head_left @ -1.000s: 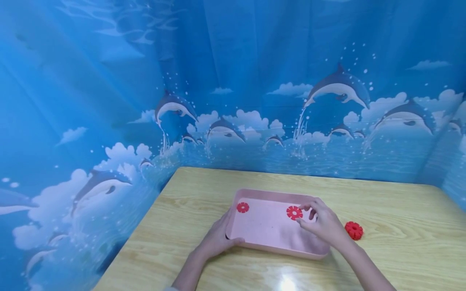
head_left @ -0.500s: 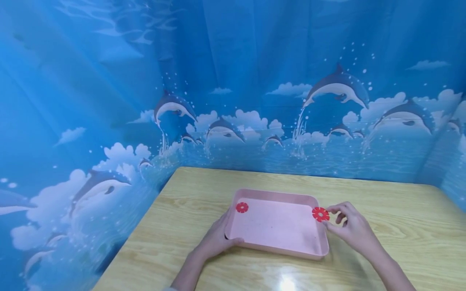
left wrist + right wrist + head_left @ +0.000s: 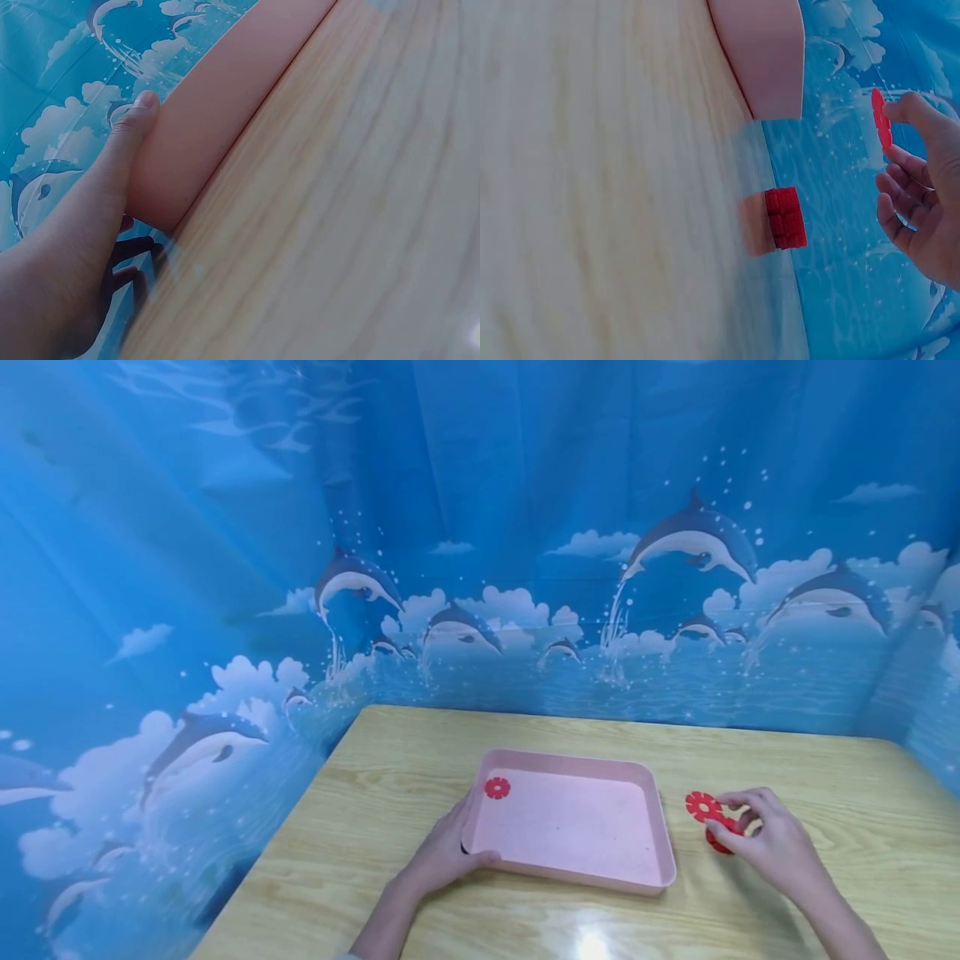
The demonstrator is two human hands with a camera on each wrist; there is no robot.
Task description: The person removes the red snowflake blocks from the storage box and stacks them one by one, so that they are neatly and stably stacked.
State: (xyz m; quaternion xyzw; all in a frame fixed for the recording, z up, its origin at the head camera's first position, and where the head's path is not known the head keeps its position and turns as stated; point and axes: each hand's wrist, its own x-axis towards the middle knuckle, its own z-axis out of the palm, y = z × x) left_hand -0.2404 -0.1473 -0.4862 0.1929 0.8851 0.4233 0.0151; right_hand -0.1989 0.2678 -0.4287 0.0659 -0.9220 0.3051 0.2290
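Observation:
My left hand grips the near left corner of a shallow pink tray, its thumb against the front wall. Inside the tray, at the far left, lies a flat red notched disc. My right hand is off to the tray's right, pinching another red notched disc between thumb and fingertips. That disc is raised off the table. Just below and behind the right fingertips, a stack of red discs stands on the table, partly hidden by the hand in the head view.
The light wood table carries the tray near its middle. A blue curtain printed with dolphins hangs behind it and along the left side.
My right hand has carried the pinched disc rightward from over the tray, past its right wall, to beside the stack. The left hand has stayed on the tray.

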